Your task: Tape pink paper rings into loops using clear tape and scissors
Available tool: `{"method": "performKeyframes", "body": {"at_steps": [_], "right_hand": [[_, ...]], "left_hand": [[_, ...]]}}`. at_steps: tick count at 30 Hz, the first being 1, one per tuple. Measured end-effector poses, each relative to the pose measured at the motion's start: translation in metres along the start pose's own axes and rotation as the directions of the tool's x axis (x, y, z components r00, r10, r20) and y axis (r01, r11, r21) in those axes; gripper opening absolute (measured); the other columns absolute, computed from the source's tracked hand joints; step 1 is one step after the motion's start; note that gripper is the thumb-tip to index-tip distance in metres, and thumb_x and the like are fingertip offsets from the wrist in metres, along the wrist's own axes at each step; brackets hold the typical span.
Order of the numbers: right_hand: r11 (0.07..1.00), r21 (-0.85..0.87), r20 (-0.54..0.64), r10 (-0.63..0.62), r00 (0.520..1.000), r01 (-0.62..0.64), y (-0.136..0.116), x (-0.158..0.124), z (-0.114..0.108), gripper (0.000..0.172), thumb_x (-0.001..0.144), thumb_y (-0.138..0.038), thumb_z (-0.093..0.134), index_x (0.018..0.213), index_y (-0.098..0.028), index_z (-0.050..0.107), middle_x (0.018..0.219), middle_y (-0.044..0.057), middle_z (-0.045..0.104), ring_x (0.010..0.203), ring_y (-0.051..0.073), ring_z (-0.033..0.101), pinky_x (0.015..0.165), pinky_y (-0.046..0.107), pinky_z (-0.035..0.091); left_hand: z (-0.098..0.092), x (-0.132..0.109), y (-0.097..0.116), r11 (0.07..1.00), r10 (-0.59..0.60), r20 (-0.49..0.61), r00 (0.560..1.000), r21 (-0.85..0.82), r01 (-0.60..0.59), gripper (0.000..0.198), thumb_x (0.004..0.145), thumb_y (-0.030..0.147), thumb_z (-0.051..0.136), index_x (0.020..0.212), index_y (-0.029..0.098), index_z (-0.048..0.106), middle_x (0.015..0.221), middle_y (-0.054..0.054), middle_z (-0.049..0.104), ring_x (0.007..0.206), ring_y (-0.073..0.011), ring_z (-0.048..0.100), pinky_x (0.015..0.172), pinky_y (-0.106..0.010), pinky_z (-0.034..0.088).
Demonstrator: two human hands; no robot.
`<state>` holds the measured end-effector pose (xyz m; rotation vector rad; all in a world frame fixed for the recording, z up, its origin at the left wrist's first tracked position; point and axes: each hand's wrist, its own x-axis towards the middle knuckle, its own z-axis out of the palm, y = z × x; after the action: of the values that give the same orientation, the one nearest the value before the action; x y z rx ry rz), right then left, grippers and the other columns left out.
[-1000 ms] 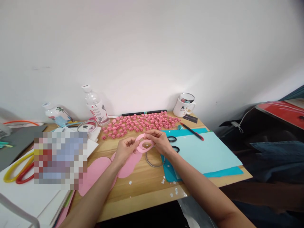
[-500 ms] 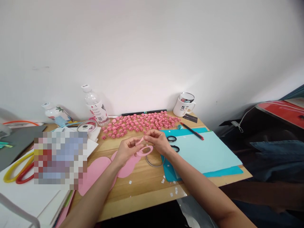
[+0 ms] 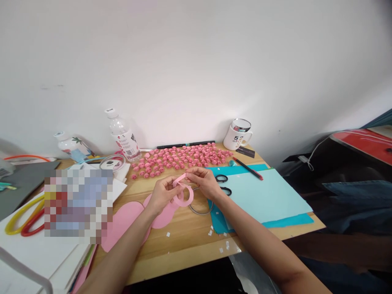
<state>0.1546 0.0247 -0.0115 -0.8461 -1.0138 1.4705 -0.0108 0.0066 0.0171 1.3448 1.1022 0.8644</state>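
Note:
Above the wooden table I hold a curled pink paper strip (image 3: 188,199) between both hands. My left hand (image 3: 163,194) is closed on it, with thumb and fingers pinching one part. The fingertips of my right hand (image 3: 203,181) pinch the strip's upper end. A loop of the strip hangs below the fingers. Flat pink paper circles (image 3: 127,220) lie under and beside my left forearm. Behind my hands many small rolled pink paper roses (image 3: 183,157) are spread out. Close to my right wrist are the black scissor handles (image 3: 226,191) and a thin grey ring (image 3: 200,212).
Light blue paper sheets (image 3: 266,196) lie at the right, with a black pen (image 3: 249,168) across their back edge. A white mug (image 3: 235,139) and a plastic bottle (image 3: 124,136) stand by the wall. Papers (image 3: 39,261) are stacked at left. White scraps (image 3: 227,245) dot the front.
The hanging loop of the pink strip has turned to face me more and shifted slightly left and down. Both hands keep their pinch, with the fingertips slightly farther apart.

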Motion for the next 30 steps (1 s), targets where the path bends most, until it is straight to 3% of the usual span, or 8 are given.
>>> {"method": "performKeyframes", "body": {"at_steps": [7, 12, 15, 21, 24, 30], "right_hand": [[1.000, -0.002, 0.023, -0.008, 1.000, 0.008, -0.0024, -0.0032, 0.0042, 0.020, 0.061, -0.030, 0.077, 0.069, -0.018, 0.063, 0.060, -0.002, 0.064, 0.055, 0.011, 0.059, 0.057, 0.024, 0.047], [1.000, 0.007, 0.006, -0.002, 1.000, 0.002, -0.0023, -0.0021, 0.0053, 0.019, 0.061, -0.032, 0.077, 0.069, -0.018, 0.065, 0.060, -0.001, 0.065, 0.055, 0.011, 0.059, 0.059, 0.024, 0.047], [0.999, 0.040, 0.015, 0.027, 1.000, -0.028, -0.0020, -0.0010, 0.0043, 0.020, 0.063, -0.034, 0.075, 0.074, -0.018, 0.069, 0.067, 0.001, 0.069, 0.061, 0.012, 0.062, 0.065, 0.026, 0.050], [0.996, 0.078, 0.033, 0.045, 0.998, -0.048, -0.0025, -0.0007, 0.0028, 0.022, 0.063, -0.032, 0.075, 0.080, -0.019, 0.069, 0.072, 0.002, 0.070, 0.064, 0.012, 0.063, 0.068, 0.026, 0.050], [0.996, 0.079, 0.036, 0.032, 0.999, -0.035, -0.0019, -0.0006, 0.0025, 0.023, 0.062, -0.031, 0.076, 0.080, -0.019, 0.068, 0.072, 0.001, 0.069, 0.063, 0.012, 0.062, 0.066, 0.026, 0.050], [1.000, 0.012, 0.017, 0.016, 1.000, -0.016, -0.0011, -0.0010, 0.0024, 0.023, 0.057, -0.030, 0.079, 0.069, -0.019, 0.063, 0.061, -0.003, 0.063, 0.056, 0.010, 0.057, 0.058, 0.024, 0.045]], "left_hand": [[-0.0002, 0.0019, -0.0047, 0.997, 0.001, 0.010, 1.000, -0.072, 0.000, 0.032, 0.064, 0.025, 0.071, 0.093, 0.014, 0.065, 0.064, -0.001, 0.066, 0.055, -0.0126, 0.059, 0.052, -0.022, 0.043], [0.0016, 0.0013, -0.0002, 0.990, 0.001, -0.018, 1.000, -0.144, -0.003, 0.032, 0.061, 0.026, 0.074, 0.089, 0.013, 0.067, 0.068, -0.003, 0.069, 0.066, -0.0150, 0.062, 0.059, -0.023, 0.046], [0.0023, 0.0005, 0.0022, 0.988, 0.007, -0.059, 0.998, -0.155, -0.016, 0.032, 0.060, 0.031, 0.074, 0.085, 0.013, 0.068, 0.075, -0.006, 0.070, 0.060, -0.0130, 0.059, 0.055, -0.021, 0.044], [0.0006, 0.0003, 0.0016, 0.998, -0.009, -0.073, 0.997, -0.059, 0.005, 0.029, 0.068, 0.041, 0.067, 0.074, 0.012, 0.068, 0.057, -0.002, 0.064, 0.043, -0.0071, 0.047, 0.040, -0.017, 0.031], [0.0005, 0.0008, 0.0014, 0.999, 0.034, -0.071, 0.997, -0.030, -0.036, 0.031, 0.072, 0.044, 0.063, 0.070, 0.013, 0.067, 0.050, 0.000, 0.060, 0.044, -0.0083, 0.048, 0.043, -0.019, 0.034], [0.0012, 0.0009, 0.0011, 0.999, 0.032, -0.046, 0.998, -0.003, -0.033, 0.030, 0.073, 0.043, 0.062, 0.073, 0.014, 0.069, 0.057, -0.002, 0.064, 0.048, -0.0116, 0.053, 0.044, -0.020, 0.038]]}}
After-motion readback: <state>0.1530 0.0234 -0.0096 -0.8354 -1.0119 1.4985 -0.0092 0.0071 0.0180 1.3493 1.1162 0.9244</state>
